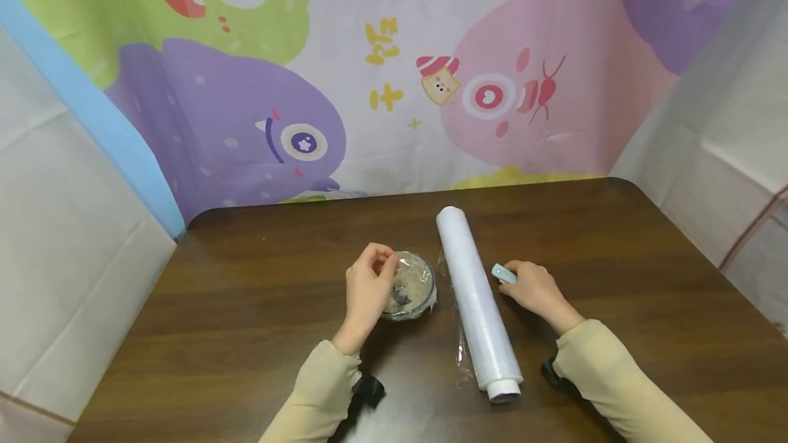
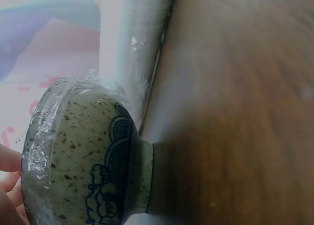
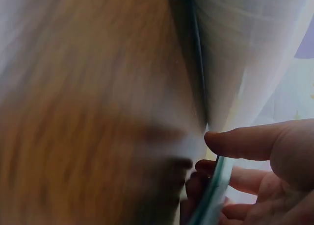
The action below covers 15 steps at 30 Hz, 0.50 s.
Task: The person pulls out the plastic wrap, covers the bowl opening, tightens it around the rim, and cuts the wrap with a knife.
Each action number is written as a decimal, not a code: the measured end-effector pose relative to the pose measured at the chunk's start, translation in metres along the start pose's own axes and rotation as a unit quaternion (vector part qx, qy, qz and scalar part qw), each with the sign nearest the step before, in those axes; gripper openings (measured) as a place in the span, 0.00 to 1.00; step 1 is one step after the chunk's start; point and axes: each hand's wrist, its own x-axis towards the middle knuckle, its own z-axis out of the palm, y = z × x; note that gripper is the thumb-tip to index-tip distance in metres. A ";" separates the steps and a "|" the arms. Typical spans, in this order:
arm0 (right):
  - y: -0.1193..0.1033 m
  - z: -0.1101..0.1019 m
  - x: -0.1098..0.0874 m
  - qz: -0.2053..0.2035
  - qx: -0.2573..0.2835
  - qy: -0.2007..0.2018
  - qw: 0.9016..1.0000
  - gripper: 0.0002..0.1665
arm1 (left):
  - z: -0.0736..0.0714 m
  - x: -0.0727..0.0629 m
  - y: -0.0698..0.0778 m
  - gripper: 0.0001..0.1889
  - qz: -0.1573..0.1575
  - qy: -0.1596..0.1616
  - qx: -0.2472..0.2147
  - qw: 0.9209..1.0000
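A bowl (image 1: 418, 286) stands upright on the table, speckled grey-green with a blue wave pattern (image 2: 113, 161) on its side. Clear plastic wrap (image 2: 41, 141) covers its top and clings round its rim. Over the bowl's left side is my left hand (image 1: 368, 289), its fingers loosely bent near the rim; I see nothing held in them. My right hand (image 1: 535, 289) holds a small pale blue utility knife (image 1: 505, 273) between thumb and fingers, low over the table; its blade does not show. Between the hands lies a roll of plastic wrap (image 1: 477, 299).
A loose edge of film (image 1: 462, 351) trails from the roll's left side onto the dark wooden table (image 1: 246, 306). Behind the table hangs a cartoon-printed curtain (image 1: 394, 142), and pale cloth (image 1: 61, 224) hangs at both sides.
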 end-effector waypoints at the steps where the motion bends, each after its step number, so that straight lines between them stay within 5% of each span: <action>1: 0.000 0.001 0.001 -0.001 -0.002 0.001 1.000 0.23 | 0.000 0.000 0.000 0.03 0.002 0.003 -0.002 1.000; 15: -0.003 0.003 -0.002 0.042 -0.031 0.035 0.998 0.24 | -0.005 0.005 0.005 0.03 -0.012 0.015 -0.020 1.000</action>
